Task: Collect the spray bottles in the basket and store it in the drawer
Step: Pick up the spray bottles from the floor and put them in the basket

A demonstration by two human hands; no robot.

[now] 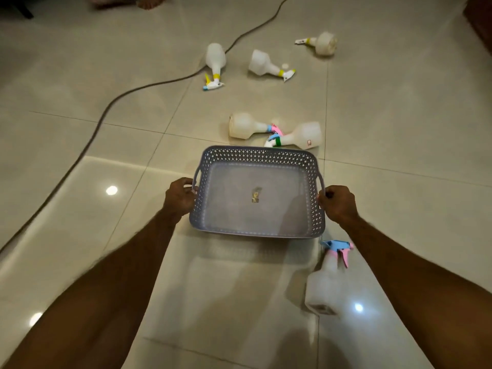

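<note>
A grey perforated basket (255,155) is held low over the tiled floor, with no bottles in it. My left hand (179,197) grips its left handle and my right hand (338,203) grips its right handle. Several white spray bottles lie on the floor. One with a pink and blue trigger (323,286) lies under my right forearm. Two lie nozzle to nozzle just beyond the basket, the left one (245,125) and the right one (302,137). Farther off are three with yellow collars: the left (215,61), the middle (262,65) and the far right (323,43).
A dark cable (106,110) snakes across the floor from the top centre down to the left edge. Someone's bare feet (145,1) show at the top edge. A dark furniture edge (479,20) sits at the top right.
</note>
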